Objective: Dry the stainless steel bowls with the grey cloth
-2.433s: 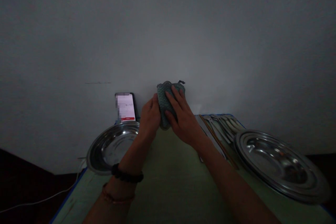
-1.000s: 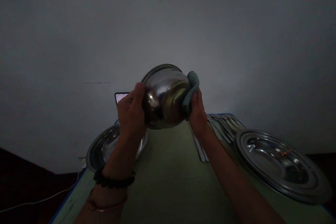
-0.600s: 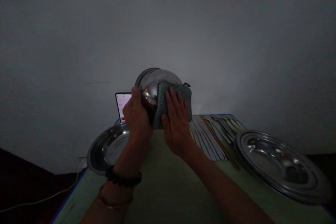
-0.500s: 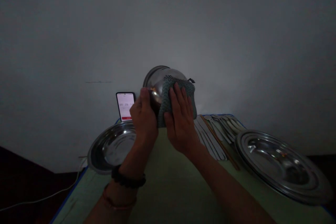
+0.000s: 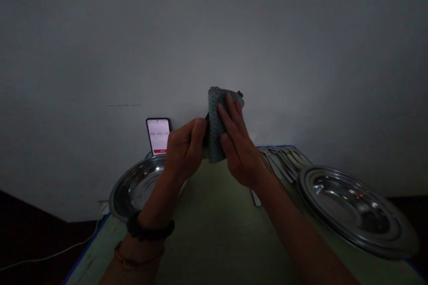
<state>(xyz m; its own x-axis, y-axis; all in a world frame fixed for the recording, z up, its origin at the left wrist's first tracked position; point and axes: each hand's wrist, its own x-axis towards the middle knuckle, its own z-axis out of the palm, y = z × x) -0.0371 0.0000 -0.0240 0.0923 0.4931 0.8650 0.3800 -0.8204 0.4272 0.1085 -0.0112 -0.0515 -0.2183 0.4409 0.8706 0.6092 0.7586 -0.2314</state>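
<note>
In the middle of the head view, my right hand (image 5: 239, 151) presses a grey-green cleaning cloth (image 5: 216, 129) with its fingers laid along it. The cloth has a dark checked edge and a small loop at its top right corner. My left hand (image 5: 185, 144) is closed just left of the cloth, thumb on top, around the metal bowl. Only a dark sliver of the metal bowl (image 5: 207, 129) shows between this hand and the cloth; the rest is hidden. Both hands are raised above the green tabletop (image 5: 214, 231).
A steel basin (image 5: 129, 187) stands at left, partly behind my left forearm. Behind it, a lit phone (image 5: 158, 136) leans on the wall. Several utensils (image 5: 284, 164) lie right of my right hand, partly covered by my forearm. Stacked metal plates (image 5: 354, 209) sit at the right edge.
The metal bowl has turned so its shiny round side no longer shows. The cloth now looks narrower, seen more edge-on. My right hand has shifted slightly right, its fingers tilting more to the left.
</note>
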